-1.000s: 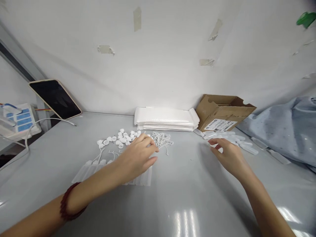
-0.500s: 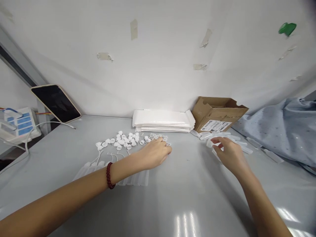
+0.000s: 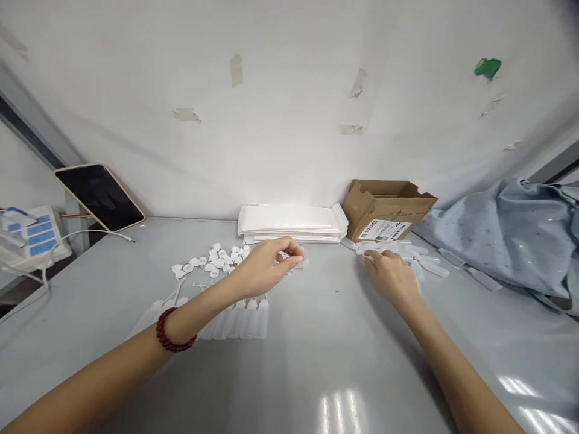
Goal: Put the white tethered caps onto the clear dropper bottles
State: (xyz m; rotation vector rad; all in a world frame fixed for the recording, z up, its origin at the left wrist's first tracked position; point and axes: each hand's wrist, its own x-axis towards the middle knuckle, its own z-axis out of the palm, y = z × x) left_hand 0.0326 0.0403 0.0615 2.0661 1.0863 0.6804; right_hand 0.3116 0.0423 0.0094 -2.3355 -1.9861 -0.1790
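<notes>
My left hand [image 3: 271, 265], with a dark red bead bracelet [image 3: 169, 331] on its wrist, is raised over the table with thumb and fingers in a pinch. Anything between the fingertips is too small to make out. Small clear pieces [image 3: 296, 268] lie just behind and below it. White caps [image 3: 219, 259] are scattered to its left. Under my left forearm a row of translucent bottles [image 3: 248, 316] lies side by side, some with thin white tubes. My right hand [image 3: 389, 274] reaches into a pile of translucent bottles [image 3: 432, 265], fingers curled down; what they grip is hidden.
Flat white packets [image 3: 294, 220] are stacked against the wall, beside an opened cardboard box [image 3: 389, 211]. A light blue cloth [image 3: 502, 229] lies at the right. On the left are a leaning phone [image 3: 102, 196], a white cable [image 3: 90, 232] and a white-and-blue device [image 3: 38, 235].
My left hand has lifted from the small clear pieces, its fingers now pinched. My right hand has moved slightly left and down onto the bottle pile. The view has shifted a little.
</notes>
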